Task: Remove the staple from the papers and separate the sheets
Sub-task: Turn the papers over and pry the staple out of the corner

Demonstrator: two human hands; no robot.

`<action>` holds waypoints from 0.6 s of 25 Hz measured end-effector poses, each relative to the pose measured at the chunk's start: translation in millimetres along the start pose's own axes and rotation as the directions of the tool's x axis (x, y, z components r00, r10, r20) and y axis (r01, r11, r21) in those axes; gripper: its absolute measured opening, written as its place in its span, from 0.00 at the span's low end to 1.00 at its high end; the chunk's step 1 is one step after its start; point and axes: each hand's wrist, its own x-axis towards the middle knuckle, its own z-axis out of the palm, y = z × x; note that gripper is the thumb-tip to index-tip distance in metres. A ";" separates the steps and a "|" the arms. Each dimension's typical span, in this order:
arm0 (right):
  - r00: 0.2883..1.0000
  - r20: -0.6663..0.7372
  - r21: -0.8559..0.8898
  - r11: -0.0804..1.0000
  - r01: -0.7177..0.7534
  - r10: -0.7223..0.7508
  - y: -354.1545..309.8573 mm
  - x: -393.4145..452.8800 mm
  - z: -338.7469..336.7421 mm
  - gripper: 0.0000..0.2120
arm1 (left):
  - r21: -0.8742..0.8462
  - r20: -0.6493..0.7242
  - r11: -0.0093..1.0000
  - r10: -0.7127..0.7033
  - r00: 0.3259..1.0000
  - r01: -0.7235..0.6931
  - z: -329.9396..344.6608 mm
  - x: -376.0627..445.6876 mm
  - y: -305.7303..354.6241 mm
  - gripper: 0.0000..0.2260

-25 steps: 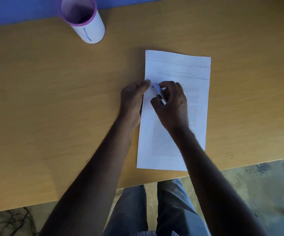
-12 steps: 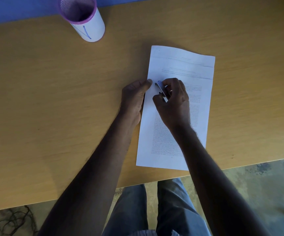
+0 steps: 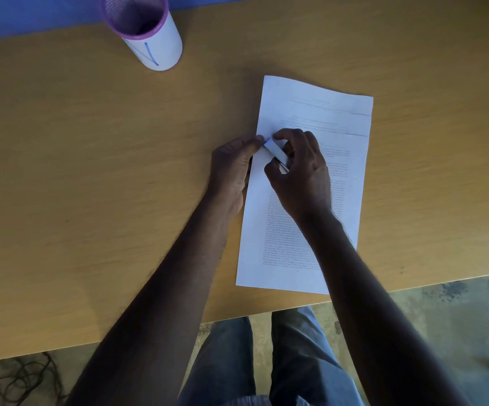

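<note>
Pinched in the right hand point(image 3: 301, 174), whose grip is closed on it, a small staple remover point(image 3: 277, 153) noses into the left edge of the papers point(image 3: 310, 118) lying on the worktop point(image 3: 90, 171), while the left hand point(image 3: 231, 171), its fingers curled beside that edge, apparently steadies them.

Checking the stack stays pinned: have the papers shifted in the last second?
Yes. The papers turned slightly clockwise; their far end swung right, away from the cup, while the near end barely moved.
</note>
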 end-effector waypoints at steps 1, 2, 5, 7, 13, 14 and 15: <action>1.000 -0.006 0.011 1.000 -0.004 0.004 0.3 1.0 0.3 0.18 | 0.004 0.001 1.000 -0.001 1.000 0.001 -0.2 -0.3 -0.3 0.04; 1.000 -0.010 0.024 1.000 -0.007 0.007 0.7 2.1 0.5 0.18 | 0.005 0.000 1.000 -0.005 1.000 0.005 -0.3 -0.4 -0.3 0.05; 1.000 -0.010 0.043 0.999 -0.006 0.006 1.7 4.5 1.2 0.17 | -0.004 -0.002 1.000 -0.015 1.000 0.015 -0.5 -0.3 0.2 0.06; 1.000 -0.008 0.069 0.998 -0.010 0.010 2.5 6.0 2.7 0.16 | -0.009 0.002 1.000 -0.017 1.000 0.017 -0.5 -0.1 0.7 0.07; 0.996 -0.008 0.145 0.986 -0.087 0.089 6.9 10.4 6.8 0.15 | 0.008 -0.031 1.000 -0.023 0.999 0.023 1.2 1.1 -0.1 0.05; 0.995 -0.011 0.149 0.984 -0.097 0.100 7.5 10.7 6.6 0.15 | 0.003 -0.042 1.000 -0.023 0.999 0.023 2.4 0.9 -0.4 0.04; 0.994 -0.009 0.154 0.982 -0.109 0.112 8.0 11.1 6.3 0.15 | -0.008 -0.056 1.000 -0.024 0.998 0.024 3.5 0.3 -0.6 0.05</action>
